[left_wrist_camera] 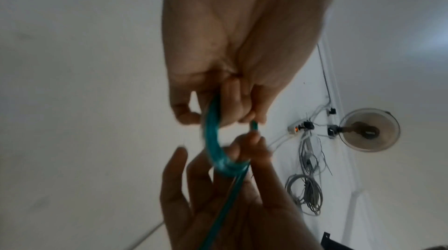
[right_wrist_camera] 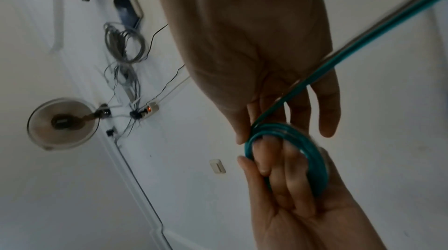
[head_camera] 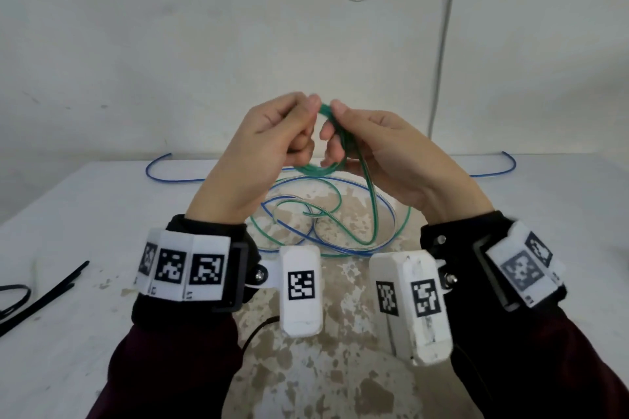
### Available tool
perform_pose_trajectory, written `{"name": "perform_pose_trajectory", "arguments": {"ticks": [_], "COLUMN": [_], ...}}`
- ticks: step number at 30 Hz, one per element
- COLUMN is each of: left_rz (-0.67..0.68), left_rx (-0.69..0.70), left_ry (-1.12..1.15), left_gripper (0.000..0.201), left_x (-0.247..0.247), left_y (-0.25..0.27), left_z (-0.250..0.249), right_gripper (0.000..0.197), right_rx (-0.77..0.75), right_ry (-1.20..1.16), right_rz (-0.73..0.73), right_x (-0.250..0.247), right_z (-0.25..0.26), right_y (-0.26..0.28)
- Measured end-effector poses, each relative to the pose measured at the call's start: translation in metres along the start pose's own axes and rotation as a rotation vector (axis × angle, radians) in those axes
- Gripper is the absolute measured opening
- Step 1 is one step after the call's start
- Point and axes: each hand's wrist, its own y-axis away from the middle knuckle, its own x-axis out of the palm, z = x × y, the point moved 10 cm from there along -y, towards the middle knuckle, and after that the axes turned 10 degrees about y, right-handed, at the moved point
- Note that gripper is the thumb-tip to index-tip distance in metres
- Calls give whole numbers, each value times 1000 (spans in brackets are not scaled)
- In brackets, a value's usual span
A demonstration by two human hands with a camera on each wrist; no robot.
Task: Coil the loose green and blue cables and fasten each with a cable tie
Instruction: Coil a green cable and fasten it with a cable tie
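Coiling underway: your left hand (head_camera: 272, 133) and right hand (head_camera: 371, 146) pinch the thin green cable's small coil (head_camera: 326, 139); next, wind in its slack.

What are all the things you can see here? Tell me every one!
Thin green cable: one, green, partly wound into a small coil held between both hands, the rest loose on the table.
Thin blue cable: one, blue, loose on the table, tangled with the green.
Black plastic cable ties: several, black, table's left edge.
White worn table: one, white with brown patches.
Wall fan: one, greyish, on the wall.
Grey wire bundle: one, on the wall.
Left hand: pinches the coil.
Right hand: pinches the coil.
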Motion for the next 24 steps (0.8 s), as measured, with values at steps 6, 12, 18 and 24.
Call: {"name": "perform_pose_trajectory", "arguments": {"ticks": [6, 12, 18, 24], "left_rz": [-187, -180, 21, -21], "left_rx": [73, 55, -65, -42], "left_ry": [52, 27, -235, -49], "left_gripper": [35, 34, 35, 34], "left_x": [-13, -23, -19, -15], "left_y": [0, 0, 3, 2], "left_z": [-10, -11, -3, -6], "right_gripper": [38, 32, 25, 23], "right_rx": [-31, -53, -122, -15], "right_ry": [-88, 104, 470, 297], "right_rz": [79, 17, -145, -52], "right_x": [7, 5, -36, -24], "right_z": [5, 6, 19, 5], "right_y": [4, 3, 9, 8]}}
